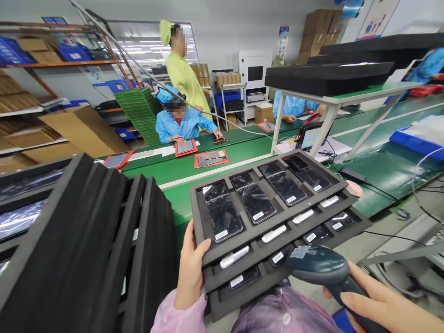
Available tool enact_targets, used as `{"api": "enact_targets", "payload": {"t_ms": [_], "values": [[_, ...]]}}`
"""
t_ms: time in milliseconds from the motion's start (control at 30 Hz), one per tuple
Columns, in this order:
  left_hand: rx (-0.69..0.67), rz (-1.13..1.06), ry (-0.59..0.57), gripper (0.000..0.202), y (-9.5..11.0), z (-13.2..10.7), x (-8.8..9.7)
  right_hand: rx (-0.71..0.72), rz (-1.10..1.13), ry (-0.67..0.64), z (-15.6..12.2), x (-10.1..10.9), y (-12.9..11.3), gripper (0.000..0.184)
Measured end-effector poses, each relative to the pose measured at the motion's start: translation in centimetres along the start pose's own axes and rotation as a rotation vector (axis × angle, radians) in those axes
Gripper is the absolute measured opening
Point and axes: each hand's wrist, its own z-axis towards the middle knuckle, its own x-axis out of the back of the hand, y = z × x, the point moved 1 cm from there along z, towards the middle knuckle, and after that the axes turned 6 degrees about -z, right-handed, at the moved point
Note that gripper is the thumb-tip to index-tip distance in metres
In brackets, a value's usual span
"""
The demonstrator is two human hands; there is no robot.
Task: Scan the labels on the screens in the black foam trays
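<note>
The left hand [192, 266] held the left side of a pile of three dark foam trays [255, 234] in the middle of the frame. Its thumb pressed on the top tray's edge, and its other fingers were hidden. The right hand [369, 296], at the lower right, was curled around the handle of a dark scanner [321, 264]. Some of those fingers were hidden, and its arm was cut off by the frame. The scanner's front end covered a bit of the lowest tray. Four black phones [222, 210] lay in the top tray, under shiny film that made them hard to see. Most of the two lower trays was covered up. Tall black trays [157, 249] at the left were cut off too. White labels [258, 216] on the phones had print too small to read. A pale sticker [301, 252] on the scanner could not be read.
</note>
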Motion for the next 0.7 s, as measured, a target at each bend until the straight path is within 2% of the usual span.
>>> {"api": "enact_targets", "payload": {"t_ms": [67, 167, 367, 467, 567, 633, 700], "values": [[-0.017, 0.004, -0.025, 0.078, 0.0, 0.1, 0.0, -0.054, 0.022, -0.006, -0.1, -0.7, -0.8, 0.103], [-0.043, 0.011, -0.072, 0.076, 0.0, 0.1, -0.1, -0.137, 0.045, 0.116, -0.5, -1.3, -1.8, 0.101], [-0.033, -0.014, -0.102, 0.085, -0.3, 0.3, -0.3, -0.021, 0.024, 0.036, -0.6, -1.6, -1.1, 0.112], [-0.051, -0.016, -0.111, 0.083, -0.4, 0.3, -0.4, -0.058, 0.058, 0.065, -1.0, -2.5, -1.2, 0.104], [-0.057, -0.026, -0.117, 0.081, -0.7, 0.4, -0.5, -0.053, 0.059, 0.001, -1.3, -4.0, -2.5, 0.093], [-0.058, -0.036, -0.129, 0.081, -1.1, 0.6, -0.5, -0.009, 0.006, -0.116, -1.0, -5.1, -3.8, 0.095], [-0.075, -0.023, -0.150, 0.079, -1.6, 0.9, -0.3, 0.037, -0.075, -0.177, -0.6, -5.8, -4.9, 0.098]]}}
